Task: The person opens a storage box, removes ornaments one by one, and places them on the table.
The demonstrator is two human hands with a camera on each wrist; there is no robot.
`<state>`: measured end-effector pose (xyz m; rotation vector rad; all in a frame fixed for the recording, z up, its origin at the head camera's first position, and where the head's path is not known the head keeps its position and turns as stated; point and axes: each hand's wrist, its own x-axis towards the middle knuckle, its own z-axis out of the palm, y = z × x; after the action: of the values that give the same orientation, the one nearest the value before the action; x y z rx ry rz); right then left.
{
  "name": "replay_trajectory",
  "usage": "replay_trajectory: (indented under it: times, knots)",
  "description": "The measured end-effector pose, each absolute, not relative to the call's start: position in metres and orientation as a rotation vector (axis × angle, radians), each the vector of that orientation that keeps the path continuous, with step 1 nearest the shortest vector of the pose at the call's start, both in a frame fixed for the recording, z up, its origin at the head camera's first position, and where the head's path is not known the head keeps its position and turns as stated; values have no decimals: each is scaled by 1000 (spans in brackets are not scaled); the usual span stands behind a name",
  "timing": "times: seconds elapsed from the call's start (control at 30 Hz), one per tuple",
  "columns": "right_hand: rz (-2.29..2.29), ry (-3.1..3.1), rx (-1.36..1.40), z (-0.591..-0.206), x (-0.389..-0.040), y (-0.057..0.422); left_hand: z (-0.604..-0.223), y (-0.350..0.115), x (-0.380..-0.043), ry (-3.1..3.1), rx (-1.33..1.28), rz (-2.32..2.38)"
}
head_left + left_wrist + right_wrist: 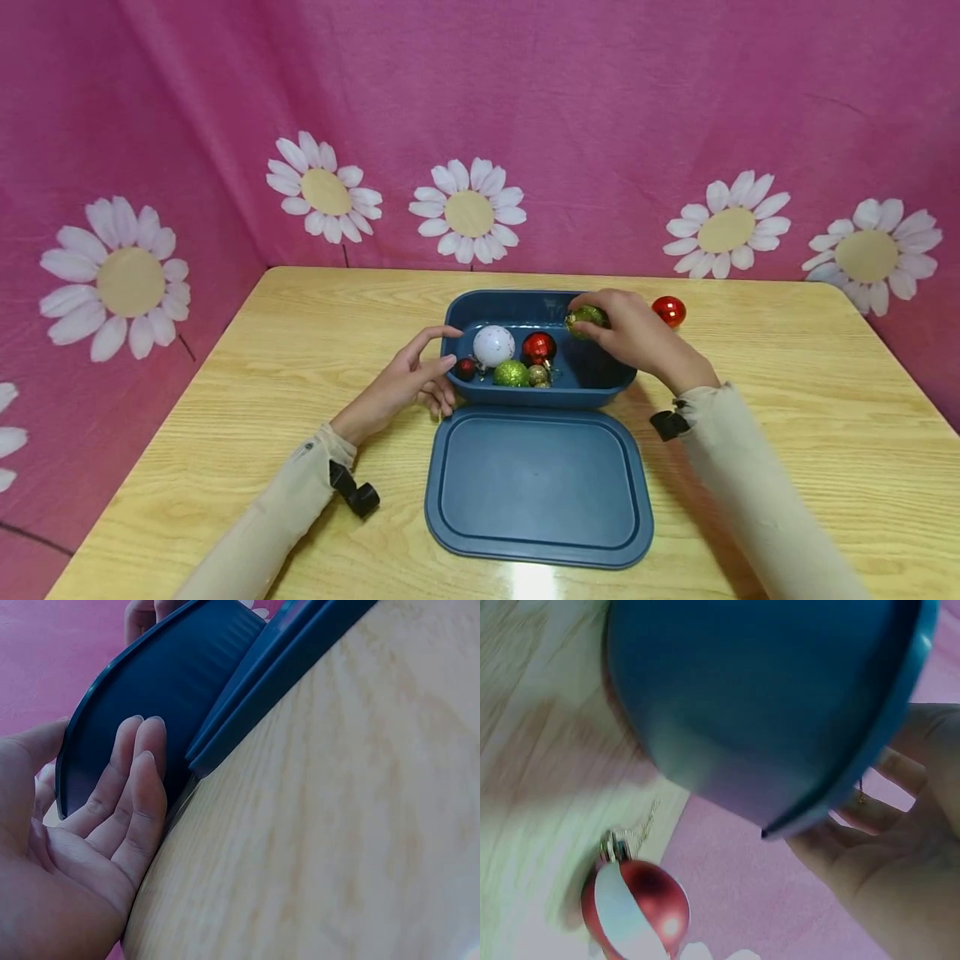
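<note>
My right hand (pixel 626 329) pinches a green Christmas ball (pixel 587 318) between thumb and fingers, over the right end of a dark blue rectangular box (pixel 540 397). In the right wrist view the box's end wall hides that ball. At the other end, my left hand (pixel 412 375) touches the box with thumb and index finger at the rim, its remaining fingers lying loosely along the outer wall (pixel 150 682). Inside the box lie a white speckled ball (pixel 493 344), a red ball (pixel 539 346), a glittery green ball (pixel 512 372), a small dark red ball (pixel 465 368) and small gold balls (pixel 537 375).
A shiny red ball (pixel 668 311) rests on the wooden table (pixel 345 333), just right of the box; the right wrist view shows its metal cap. The flat blue lid (pixel 540 487) lies directly in front of the box. A pink flowered cloth (pixel 585 125) hangs behind the table.
</note>
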<state>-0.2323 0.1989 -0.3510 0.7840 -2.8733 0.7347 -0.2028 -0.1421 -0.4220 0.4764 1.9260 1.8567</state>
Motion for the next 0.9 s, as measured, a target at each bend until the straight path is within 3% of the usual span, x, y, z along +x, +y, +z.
replay_trajectory:
  times: [0.9]
  knots:
    - [853, -2709, 723, -344, -209, 239, -423, -143, -203, 1930, 487, 1845]
